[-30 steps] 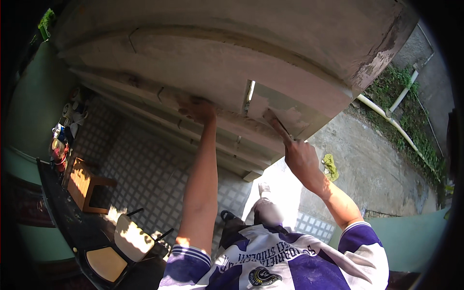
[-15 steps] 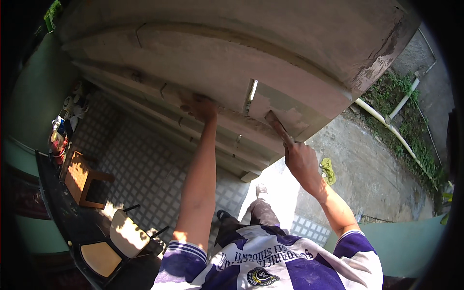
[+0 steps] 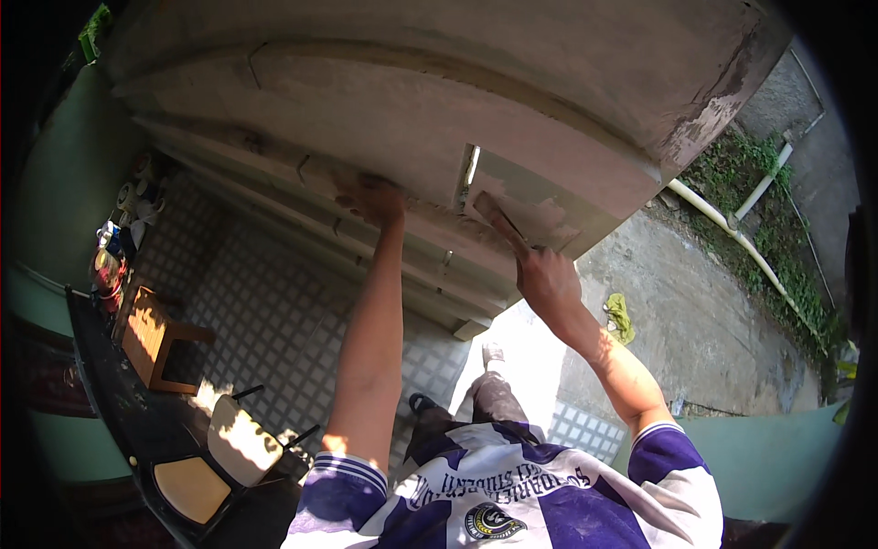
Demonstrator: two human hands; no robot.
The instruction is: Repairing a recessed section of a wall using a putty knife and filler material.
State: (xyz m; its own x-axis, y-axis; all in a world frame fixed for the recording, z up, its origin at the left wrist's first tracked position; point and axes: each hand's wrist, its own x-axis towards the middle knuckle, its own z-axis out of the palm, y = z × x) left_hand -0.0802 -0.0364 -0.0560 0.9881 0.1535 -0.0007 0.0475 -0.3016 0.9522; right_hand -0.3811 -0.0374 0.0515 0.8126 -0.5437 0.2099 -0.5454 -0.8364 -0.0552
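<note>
My right hand (image 3: 549,285) is closed round the handle of a putty knife (image 3: 499,222). Its blade lies against the pale, patchy plaster (image 3: 540,212) just right of a narrow upright slot (image 3: 470,166) in the wall panel. Further left, my left hand (image 3: 375,201) rests in shade on the ledge of the same plastered wall (image 3: 384,110). Its fingers look spread along the ledge, with no tool visible in them; a dark patch lies just above them.
Bent metal rods (image 3: 301,170) stick out of the wall. A wooden stool (image 3: 151,339) and chairs (image 3: 242,442) stand at lower left on tiles (image 3: 274,293). At right are a yellow-green cloth (image 3: 619,318) on concrete and white pipes (image 3: 722,224) by plants.
My right hand and the putty knife have moved left and slightly up, toward the slot. My left hand stays at about the same spot on the ledge.
</note>
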